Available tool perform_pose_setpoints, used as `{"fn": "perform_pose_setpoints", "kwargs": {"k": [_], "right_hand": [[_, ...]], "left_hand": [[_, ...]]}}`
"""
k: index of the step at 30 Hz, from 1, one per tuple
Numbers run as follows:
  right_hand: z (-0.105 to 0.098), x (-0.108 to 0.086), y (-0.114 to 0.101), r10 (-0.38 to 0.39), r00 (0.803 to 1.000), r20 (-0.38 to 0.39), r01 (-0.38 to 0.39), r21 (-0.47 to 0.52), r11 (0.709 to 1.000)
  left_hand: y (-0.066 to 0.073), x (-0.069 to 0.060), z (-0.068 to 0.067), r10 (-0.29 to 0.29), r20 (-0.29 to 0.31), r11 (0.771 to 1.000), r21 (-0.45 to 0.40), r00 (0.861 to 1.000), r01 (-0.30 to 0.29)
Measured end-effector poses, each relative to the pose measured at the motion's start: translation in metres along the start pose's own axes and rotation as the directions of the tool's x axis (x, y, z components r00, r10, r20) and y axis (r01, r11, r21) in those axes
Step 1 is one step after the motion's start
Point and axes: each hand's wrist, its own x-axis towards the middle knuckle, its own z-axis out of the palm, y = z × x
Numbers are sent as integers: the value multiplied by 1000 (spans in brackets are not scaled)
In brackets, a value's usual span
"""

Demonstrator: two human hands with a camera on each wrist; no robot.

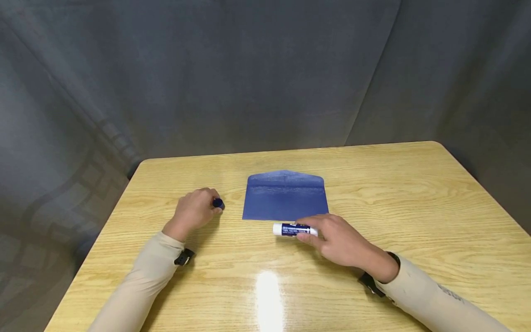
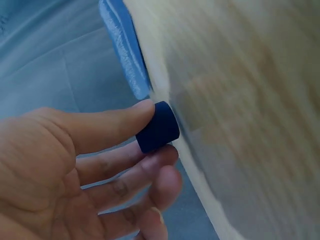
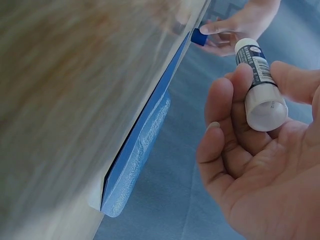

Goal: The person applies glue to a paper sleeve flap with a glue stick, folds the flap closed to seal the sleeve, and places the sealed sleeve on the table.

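A dark blue cap (image 2: 159, 128) is pinched between the thumb and fingers of my left hand (image 1: 195, 210), at the table surface left of the envelope. My right hand (image 1: 338, 237) grips a glue stick (image 1: 292, 229), white at both ends with a dark printed label, thumb on one side and fingers on the other. It lies sideways just in front of the envelope's near edge. The blue envelope (image 1: 286, 203) rests flat on the table with its flap spread away from me. Whitish streaks show along the flap (image 3: 145, 155) in the right wrist view.
The wood-grain table (image 1: 415, 198) carries all of this. Behind its far edge hangs a grey curtain (image 1: 249, 78). A bright light reflection lies on the tabletop near the front. Each wrist wears a dark strap (image 1: 184, 257).
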Motion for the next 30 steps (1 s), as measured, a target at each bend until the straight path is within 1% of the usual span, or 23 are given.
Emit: {"fn": "perform_pose_setpoints", "kwargs": {"k": [7, 12, 14, 16, 17, 18, 19, 20, 21, 22, 23, 24, 25, 26, 29, 30], "right_hand": [[1, 0, 0, -5, 1000, 12, 5, 5, 1000], [1, -1, -1, -7, 1000, 9, 7, -12, 1000], [1, -1, -2, -7, 1000, 5, 7, -19, 1000], [0, -1, -2, -8, 1000, 0, 8, -29, 1000], [0, -1, -2, -8, 1000, -3, 8, -35, 999], [0, -1, -2, -7, 1000, -6, 7, -40, 999], [0, -1, -3, -7, 1000, -8, 7, -46, 999], [0, -1, -3, -7, 1000, -11, 7, -50, 999], [0, -1, -3, -8, 1000, -13, 7, -54, 999], [0, -1, -3, -9, 1000, -14, 8, -58, 998], [0, -1, -3, -8, 1000, -16, 7, -59, 998], [0, -1, -3, -10, 1000, -16, 9, -60, 998], [0, -1, -2, -12, 1000, -15, 11, -62, 998], [0, -1, -2, -14, 1000, -15, 13, -61, 998], [-1, -2, -2, -24, 999, -21, 22, -69, 997], [-1, -2, -2, -28, 999, -24, 26, -73, 997]], "left_hand": [[4, 0, 7, 15, -33, 1000, 5, 999, -15], [8, 1, 7, 6, -22, 1000, 14, 1000, -5], [11, -1, 7, 9, -43, 999, 48, 999, -7], [16, -4, 8, 43, -103, 994, 106, 994, -32], [19, -5, 10, 70, -148, 989, 138, 987, -50], [23, -7, 12, 107, -196, 981, 178, 975, -72], [27, -9, 14, 150, -247, 971, 219, 957, -96], [32, -12, 15, 197, -298, 959, 257, 934, -120], [37, -14, 17, 246, -342, 945, 294, 907, -146], [43, -17, 19, 294, -374, 930, 324, 880, -173], [49, -19, 21, 338, -398, 917, 344, 853, -202], [55, -22, 22, 378, -406, 904, 358, 832, -235], [61, -24, 23, 409, -406, 895, 353, 817, -273], [67, -27, 24, 436, -397, 888, 335, 808, -314], [82, -34, 26, 495, -326, 867, 243, 805, -435], [86, -37, 27, 506, -300, 862, 216, 808, -459]]}}
